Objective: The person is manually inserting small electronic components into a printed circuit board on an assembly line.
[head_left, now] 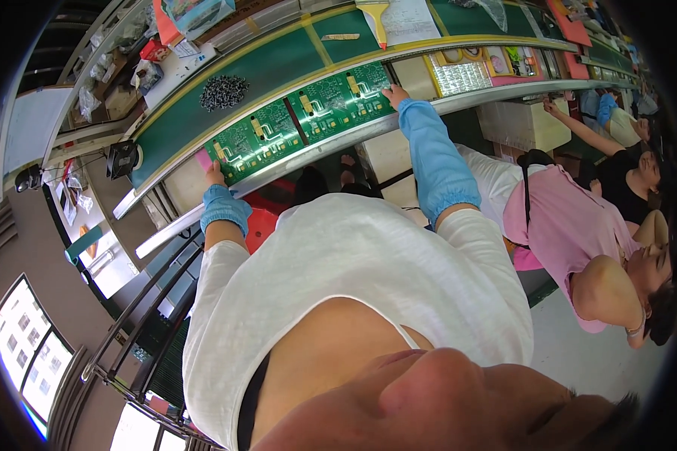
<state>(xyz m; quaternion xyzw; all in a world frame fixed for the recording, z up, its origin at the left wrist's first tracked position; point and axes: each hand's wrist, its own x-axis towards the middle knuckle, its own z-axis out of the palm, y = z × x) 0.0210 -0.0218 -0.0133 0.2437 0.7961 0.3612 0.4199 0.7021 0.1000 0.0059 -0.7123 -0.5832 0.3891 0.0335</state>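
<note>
Two green circuit boards, a left board (256, 139) and a right board (340, 101), lie end to end along the metal rails in front of me, a dark gap between them. Pale tracks and several yellowish parts show on both. My left hand (215, 176) grips the left board at its outer end, fingers closed on the edge, beside a small pink piece (203, 158). At the opposite end, my right hand (396, 96) is closed on the near corner of the right board. Both forearms wear light blue sleeves. The fingers' undersides are hidden.
Behind the boards runs a green belt (173, 139) with a pile of small dark parts (224, 92). Farther right lie a yellow-handled brush (376, 22) and a white paper sheet (406, 21). A silvery bubble-lined tray (459, 75) stands right of my hand. Other people (564, 218) work at my right.
</note>
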